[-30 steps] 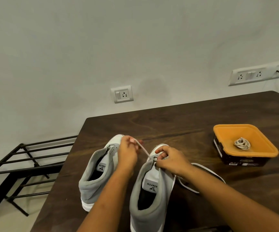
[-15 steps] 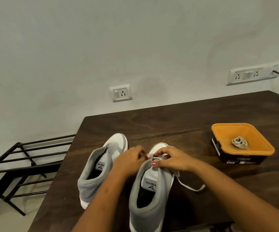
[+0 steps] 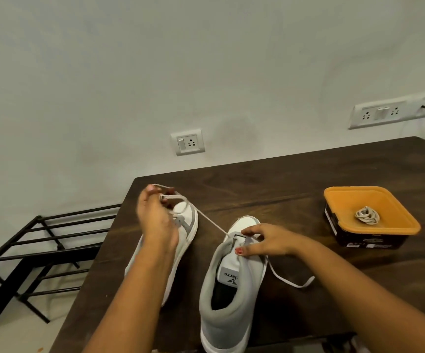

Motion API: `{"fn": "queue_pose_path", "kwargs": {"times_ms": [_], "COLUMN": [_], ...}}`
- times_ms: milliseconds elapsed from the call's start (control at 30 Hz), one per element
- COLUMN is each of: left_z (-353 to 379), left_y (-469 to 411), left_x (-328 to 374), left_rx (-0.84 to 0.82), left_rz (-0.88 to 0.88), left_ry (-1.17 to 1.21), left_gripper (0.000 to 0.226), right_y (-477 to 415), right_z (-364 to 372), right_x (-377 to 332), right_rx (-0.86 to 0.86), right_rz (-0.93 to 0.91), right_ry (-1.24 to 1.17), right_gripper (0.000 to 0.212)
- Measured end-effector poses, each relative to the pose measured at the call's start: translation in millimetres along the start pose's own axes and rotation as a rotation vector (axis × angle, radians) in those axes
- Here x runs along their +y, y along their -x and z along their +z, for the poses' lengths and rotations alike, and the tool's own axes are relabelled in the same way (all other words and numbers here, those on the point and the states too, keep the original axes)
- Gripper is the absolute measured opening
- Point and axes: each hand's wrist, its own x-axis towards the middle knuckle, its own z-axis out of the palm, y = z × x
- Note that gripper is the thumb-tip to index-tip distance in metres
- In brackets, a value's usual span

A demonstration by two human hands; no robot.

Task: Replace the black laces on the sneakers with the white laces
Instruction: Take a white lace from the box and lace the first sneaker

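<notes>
Dark table; sneaker label: "larro"

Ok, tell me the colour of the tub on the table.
The tub has an orange top and black sides, as the head view shows.

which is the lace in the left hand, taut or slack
Taut: the white lace runs straight from the right sneaker up to the left hand.

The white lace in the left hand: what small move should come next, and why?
Probably bring the left hand back toward the right sneaker and feed the white lace into the next eyelet. The lace runs taut from sneaker to that grip, so no slack seems left to pull, and the right hand steadies the sneaker.
</notes>
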Motion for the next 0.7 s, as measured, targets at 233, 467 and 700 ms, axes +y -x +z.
{"fn": "queue_pose_path", "kwargs": {"times_ms": [233, 467, 700], "left_z": [-16.1, -41.6, -38.5], "left_y": [-5.7, 6.2, 15.3], "left_x": [21.3, -7.3, -15.5], "left_rx": [0.262, -0.12, -0.514], "left_rz": [0.191, 0.334, -0.038], "left_ry": [0.059, -1.215, -2.017], "left_gripper": [0.023, 0.022, 0.032], "right_y": [1.5, 11.1, 24.9], "right_z": [12.4, 17.7, 31.9], "right_x": [-4.5, 4.0, 14.7], "right_rx": [0.054, 0.204, 0.083], "right_rz": [0.001, 0.1, 0.223], "right_ry": [0.073, 0.227, 0.148], "right_gripper": [0.075, 0.044, 0.018]}}
